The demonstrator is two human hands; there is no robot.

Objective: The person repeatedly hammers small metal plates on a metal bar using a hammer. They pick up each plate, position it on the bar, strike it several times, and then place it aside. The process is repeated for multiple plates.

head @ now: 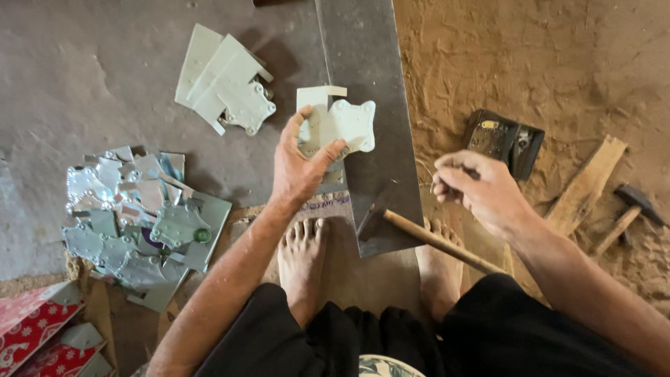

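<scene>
My left hand [299,162] grips a pale cut sheet-metal piece with lobed corners [347,124], held over the left edge of a long dark metal bar [370,105] lying on the ground. My right hand [478,190] hovers to the right of the bar with fingers curled together; I cannot tell whether something small is pinched in them. A hammer with a wooden handle [433,241] rests below, its dark head on the bar's near end. My bare feet [301,264] are planted beside the bar.
A pile of shiny embossed metal pieces [136,216] lies at left, and pale blanks [223,80] lie farther back. A dark pouch [504,139], a wood scrap [586,183] and a second hammer [631,209] sit on the sandy ground at right. Red patterned sheets [38,328] lie at bottom left.
</scene>
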